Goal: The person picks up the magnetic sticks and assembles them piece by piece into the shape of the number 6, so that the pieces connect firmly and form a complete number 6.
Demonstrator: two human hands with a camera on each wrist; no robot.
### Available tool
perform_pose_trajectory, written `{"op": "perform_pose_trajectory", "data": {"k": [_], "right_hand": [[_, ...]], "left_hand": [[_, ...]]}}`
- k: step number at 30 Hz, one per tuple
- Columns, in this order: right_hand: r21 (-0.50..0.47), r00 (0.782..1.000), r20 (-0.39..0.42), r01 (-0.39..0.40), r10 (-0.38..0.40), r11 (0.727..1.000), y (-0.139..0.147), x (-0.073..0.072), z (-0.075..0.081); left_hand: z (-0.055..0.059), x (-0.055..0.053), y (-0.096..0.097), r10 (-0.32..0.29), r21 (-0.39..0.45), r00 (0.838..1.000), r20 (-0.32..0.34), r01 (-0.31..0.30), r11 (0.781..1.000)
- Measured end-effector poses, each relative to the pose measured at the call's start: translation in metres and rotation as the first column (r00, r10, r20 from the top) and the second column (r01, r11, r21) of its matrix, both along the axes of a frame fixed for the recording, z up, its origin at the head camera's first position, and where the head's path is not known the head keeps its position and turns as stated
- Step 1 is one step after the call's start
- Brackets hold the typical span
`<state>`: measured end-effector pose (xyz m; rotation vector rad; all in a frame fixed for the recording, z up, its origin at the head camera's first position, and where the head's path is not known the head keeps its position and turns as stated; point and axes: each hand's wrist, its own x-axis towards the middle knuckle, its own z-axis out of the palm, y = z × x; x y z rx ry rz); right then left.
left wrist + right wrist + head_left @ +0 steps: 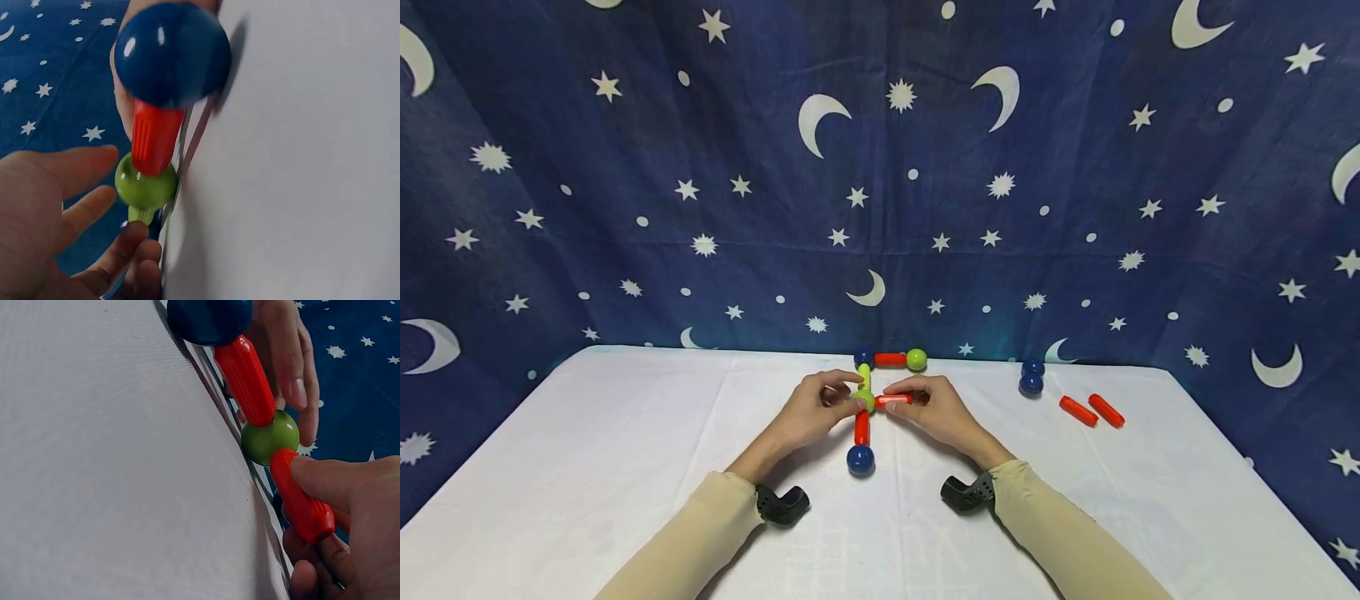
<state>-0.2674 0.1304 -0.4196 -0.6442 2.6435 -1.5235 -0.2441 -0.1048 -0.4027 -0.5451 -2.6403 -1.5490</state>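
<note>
Sleeves: two pale sleeves (700,533) are lying nearest the head camera, each with a dark wrist mount at the cuff.
Blue ball: a blue ball (861,459) is sitting on the bench (587,467) at the near end of the toy; in the left wrist view it is filling the top and blocking what lies behind it.
Upright rod: a red rod (862,427) is running from that ball to a green ball (864,400).
Right hand: the right hand (936,410) is pinching a second red rod (893,401) with thumb on top, its tip touching the green ball's right side; the lower fingers (325,556) are being cut off by the frame edge.
Left hand: the left hand (811,410) is curling round the green ball's left side; whether the fingers are actually touching it is hard to tell.
Far part: a green rod (865,376), half hidden between the hands, is leading up to a dark ball, a red rod and a green ball (916,359).
Spare pieces: two blue balls (1032,377) and two red rods (1092,410) are lying well apart on the right.
</note>
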Motion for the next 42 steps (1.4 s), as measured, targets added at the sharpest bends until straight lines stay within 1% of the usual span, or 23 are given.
{"op": "perform_pose_trajectory", "data": {"k": [3, 6, 9, 11, 14, 16, 18, 19, 21, 27, 35, 39, 42], "right_hand": [[-0.007, 1.000, -0.005, -0.004, 0.004, 1.000, 0.000, -0.001, -0.001], [-0.009, 1.000, -0.005, -0.010, 0.010, 1.000, 0.001, -0.001, -0.001], [-0.013, 1.000, -0.005, -0.012, 0.012, 1.000, 0.001, 0.000, 0.001], [-0.017, 1.000, -0.009, -0.011, 0.011, 1.000, 0.000, 0.000, 0.002], [-0.024, 1.000, -0.016, -0.011, 0.010, 1.000, 0.000, 0.000, 0.003], [-0.026, 1.000, -0.024, -0.011, 0.010, 1.000, 0.000, 0.000, 0.003], [-0.025, 0.999, -0.030, -0.015, 0.014, 1.000, 0.000, 0.000, 0.002], [-0.025, 0.999, -0.033, -0.018, 0.017, 1.000, 0.000, -0.001, 0.002], [-0.021, 0.999, -0.037, -0.021, 0.020, 1.000, 0.000, -0.001, 0.002], [-0.013, 0.999, -0.040, -0.023, 0.023, 1.000, 0.001, -0.001, 0.001], [-0.003, 0.999, -0.035, -0.026, 0.026, 1.000, 0.001, -0.002, 0.000], [-0.033, 0.999, -0.018, -0.030, 0.030, 0.999, 0.003, -0.003, 0.001], [-0.062, 1.000, 0.002, -0.018, 0.018, 0.998, 0.007, -0.003, 0.004]], "left_hand": [[0.006, 0.002, -0.005, -0.017, -0.012, 1.000, 0.010, 0.017, 1.000], [0.010, 0.005, -0.012, -0.072, -0.020, 0.997, 0.024, 0.073, 0.997], [0.010, 0.011, -0.017, -0.154, -0.025, 0.987, 0.035, 0.155, 0.988], [0.009, 0.016, -0.018, -0.213, -0.021, 0.976, 0.049, 0.214, 0.977], [0.008, 0.023, -0.019, -0.313, 0.003, 0.947, 0.069, 0.314, 0.950], [0.007, 0.027, -0.018, -0.357, 0.009, 0.930, 0.082, 0.358, 0.934], [0.006, 0.031, -0.017, -0.386, 0.013, 0.919, 0.084, 0.387, 0.922], [0.005, 0.032, -0.017, -0.394, 0.016, 0.916, 0.082, 0.394, 0.919], [0.002, 0.033, -0.016, -0.395, 0.021, 0.915, 0.077, 0.395, 0.919], [-0.004, 0.034, -0.014, -0.377, 0.046, 0.924, 0.067, 0.375, 0.926], [-0.005, 0.035, -0.014, -0.355, 0.048, 0.930, 0.091, 0.352, 0.935], [-0.005, 0.035, -0.015, -0.355, 0.048, 0.930, 0.092, 0.352, 0.935], [-0.005, 0.035, -0.015, -0.359, 0.053, 0.929, 0.089, 0.356, 0.933]]}}
